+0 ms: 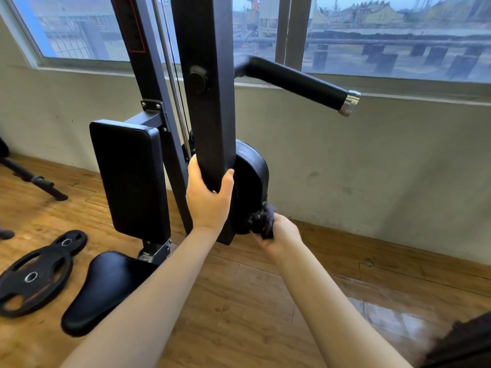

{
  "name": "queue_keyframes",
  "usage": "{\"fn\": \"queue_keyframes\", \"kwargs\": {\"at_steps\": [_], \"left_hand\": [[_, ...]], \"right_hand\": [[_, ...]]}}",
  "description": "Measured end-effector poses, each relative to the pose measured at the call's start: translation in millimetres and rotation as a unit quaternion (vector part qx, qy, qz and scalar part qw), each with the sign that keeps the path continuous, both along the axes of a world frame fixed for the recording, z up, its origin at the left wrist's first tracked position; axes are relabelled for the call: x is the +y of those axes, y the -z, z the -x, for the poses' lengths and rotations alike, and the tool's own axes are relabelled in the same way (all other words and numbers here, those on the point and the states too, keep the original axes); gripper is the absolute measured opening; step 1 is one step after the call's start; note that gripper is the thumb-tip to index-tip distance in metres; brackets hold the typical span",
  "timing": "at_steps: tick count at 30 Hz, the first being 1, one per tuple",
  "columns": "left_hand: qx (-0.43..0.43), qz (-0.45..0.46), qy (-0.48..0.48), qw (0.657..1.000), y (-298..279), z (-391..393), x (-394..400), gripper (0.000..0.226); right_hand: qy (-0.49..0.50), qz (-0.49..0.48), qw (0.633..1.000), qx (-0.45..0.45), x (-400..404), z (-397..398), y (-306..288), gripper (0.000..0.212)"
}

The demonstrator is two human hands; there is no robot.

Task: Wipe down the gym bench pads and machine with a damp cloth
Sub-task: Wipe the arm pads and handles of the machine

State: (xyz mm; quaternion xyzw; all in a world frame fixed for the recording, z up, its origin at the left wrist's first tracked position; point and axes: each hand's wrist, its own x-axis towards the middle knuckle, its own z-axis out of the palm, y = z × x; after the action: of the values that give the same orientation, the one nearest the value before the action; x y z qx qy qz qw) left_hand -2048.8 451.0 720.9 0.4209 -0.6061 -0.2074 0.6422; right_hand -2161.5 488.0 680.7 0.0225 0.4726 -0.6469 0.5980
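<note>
Hiding the rounded pad (252, 187), the arm (210, 110) blocks its face.

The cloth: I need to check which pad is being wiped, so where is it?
In the head view, the cloth is bunched in the right hand, pressed against the lower edge of the round pad, right of the swing arm.

Head view, downward, close on hands (210, 197)

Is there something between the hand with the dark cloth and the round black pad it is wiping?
Nothing visible. The right hand grips the bunched dark grey cloth, and the cloth already touches the lower edge of the round black pad. The left hand holds the black square steel post beside the pad.
</note>
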Motion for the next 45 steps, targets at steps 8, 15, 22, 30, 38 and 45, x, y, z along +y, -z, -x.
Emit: {"fn": "queue_keyframes", "kwargs": {"at_steps": [8,15,22,30,38,45], "left_hand": [[-0.014,0.0,-0.008,1.0,-1,2,4,0.044],[0.008,-0.018,0.025,0.999,-2,5,9,0.045],[0.011,-0.023,0.031,0.999,-1,0,8,0.047],[0.011,-0.023,0.022,0.999,0,6,11,0.05],[0.0,-0.013,0.013,1.0,0,4,10,0.05],[-0.009,-0.002,0.017,1.0,3,1,6,0.051]], "right_hand": [[0.12,0.27,0.631,0.718,21,-36,16,0.019],[0.152,0.181,0.4,0.885,-10,-9,42,0.014],[0.106,0.165,0.62,0.76,19,-8,61,0.02],[0.15,0.199,0.757,0.604,-2,22,19,0.018],[-0.008,-0.126,0.992,-0.027,5,15,67,0.024],[0.007,-0.101,0.994,-0.029,-12,-6,27,0.043]]}}
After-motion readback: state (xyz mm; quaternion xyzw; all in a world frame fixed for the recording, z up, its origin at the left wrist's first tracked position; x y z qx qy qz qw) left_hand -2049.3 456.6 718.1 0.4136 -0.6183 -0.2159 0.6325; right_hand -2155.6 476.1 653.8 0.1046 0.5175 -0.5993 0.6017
